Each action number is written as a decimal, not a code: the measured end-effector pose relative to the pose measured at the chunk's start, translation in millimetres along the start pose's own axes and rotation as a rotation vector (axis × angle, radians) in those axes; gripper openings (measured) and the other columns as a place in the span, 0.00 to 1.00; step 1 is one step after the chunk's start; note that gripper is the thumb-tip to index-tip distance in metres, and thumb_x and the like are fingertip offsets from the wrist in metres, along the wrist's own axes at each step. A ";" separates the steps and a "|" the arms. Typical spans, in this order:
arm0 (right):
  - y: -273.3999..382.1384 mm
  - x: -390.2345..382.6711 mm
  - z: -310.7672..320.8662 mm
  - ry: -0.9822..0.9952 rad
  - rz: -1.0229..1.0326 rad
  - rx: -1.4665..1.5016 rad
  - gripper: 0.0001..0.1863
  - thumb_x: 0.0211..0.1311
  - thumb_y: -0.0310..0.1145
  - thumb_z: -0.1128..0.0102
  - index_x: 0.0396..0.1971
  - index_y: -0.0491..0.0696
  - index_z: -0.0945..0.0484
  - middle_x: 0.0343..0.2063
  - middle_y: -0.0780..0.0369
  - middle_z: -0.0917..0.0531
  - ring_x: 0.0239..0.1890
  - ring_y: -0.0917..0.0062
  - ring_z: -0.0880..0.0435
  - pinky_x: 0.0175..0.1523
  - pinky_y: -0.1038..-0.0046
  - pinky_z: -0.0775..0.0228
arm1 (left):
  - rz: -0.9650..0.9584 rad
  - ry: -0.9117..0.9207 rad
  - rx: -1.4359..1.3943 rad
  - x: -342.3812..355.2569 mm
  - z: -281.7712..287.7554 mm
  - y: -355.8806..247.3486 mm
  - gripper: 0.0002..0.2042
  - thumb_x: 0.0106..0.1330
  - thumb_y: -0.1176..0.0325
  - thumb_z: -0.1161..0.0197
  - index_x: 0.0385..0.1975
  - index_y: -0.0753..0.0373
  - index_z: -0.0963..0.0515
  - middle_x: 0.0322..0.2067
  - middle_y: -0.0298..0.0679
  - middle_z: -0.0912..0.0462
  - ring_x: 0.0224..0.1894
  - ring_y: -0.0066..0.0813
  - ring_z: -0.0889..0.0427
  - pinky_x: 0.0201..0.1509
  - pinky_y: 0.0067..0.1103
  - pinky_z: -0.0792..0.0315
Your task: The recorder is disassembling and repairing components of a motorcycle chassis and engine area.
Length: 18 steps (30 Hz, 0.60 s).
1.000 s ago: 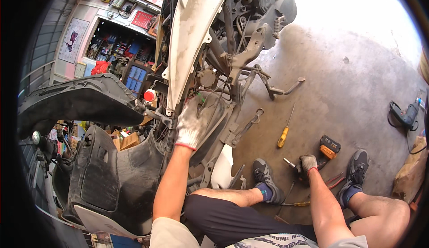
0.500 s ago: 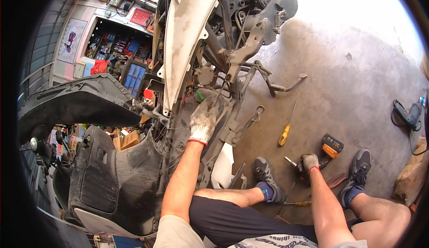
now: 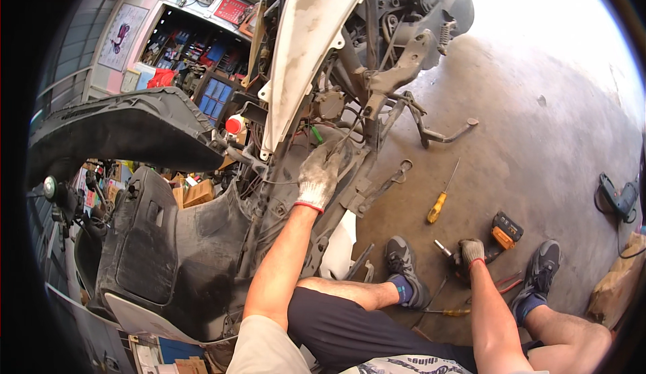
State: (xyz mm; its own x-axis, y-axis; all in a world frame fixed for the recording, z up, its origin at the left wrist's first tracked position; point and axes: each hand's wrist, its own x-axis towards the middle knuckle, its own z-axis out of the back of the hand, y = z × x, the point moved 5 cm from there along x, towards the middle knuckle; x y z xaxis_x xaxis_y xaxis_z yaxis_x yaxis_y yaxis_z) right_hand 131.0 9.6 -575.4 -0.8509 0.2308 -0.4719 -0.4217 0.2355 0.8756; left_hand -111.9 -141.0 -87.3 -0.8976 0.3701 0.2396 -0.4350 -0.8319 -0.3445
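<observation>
My gloved left hand (image 3: 319, 175) reaches into the dismantled scooter's frame (image 3: 393, 71), fingers bent around something I cannot make out among thin cables, just below a green piece (image 3: 316, 134). My gloved right hand (image 3: 471, 253) grips an orange-and-black cordless impact driver (image 3: 506, 229) fitted with a silver socket (image 3: 442, 247), low over the floor between my shoes. A long white body panel (image 3: 303, 51) runs up the scooter beside the exposed engine. A yellow screwdriver (image 3: 436, 207) lies on the floor right of the frame.
Dark bodywork (image 3: 148, 259) fills the left. A corded power tool (image 3: 616, 199) and brown sack (image 3: 616, 280) lie at the right. Pliers (image 3: 505, 283) and another screwdriver (image 3: 454, 312) are by my feet. A cluttered shop window (image 3: 188, 51) stands behind.
My left hand has shifted right along the frame, uncovering the green piece and a thin cable. My right hand stays on the driver. The view has shifted slightly.
</observation>
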 end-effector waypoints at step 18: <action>63.4 -44.2 8.4 -0.177 -0.461 0.439 0.07 0.61 0.26 0.48 0.34 0.39 0.23 0.15 0.55 0.25 0.10 0.68 0.27 0.13 0.67 0.36 | 0.015 -0.037 -0.015 0.1 9.1 8.2 0.20 0.64 0.62 0.43 0.53 0.65 0.25 0.50 0.52 0.21 0.55 0.47 0.23 0.60 0.33 0.32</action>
State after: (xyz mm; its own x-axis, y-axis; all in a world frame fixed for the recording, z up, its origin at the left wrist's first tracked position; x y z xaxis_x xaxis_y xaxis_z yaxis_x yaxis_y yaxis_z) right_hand 144.5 22.3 -499.9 -0.5330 0.1572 -0.8314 -0.5321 0.7017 0.4739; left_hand -114.9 -151.6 -81.8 -0.9009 0.3414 0.2678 -0.4225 -0.8311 -0.3616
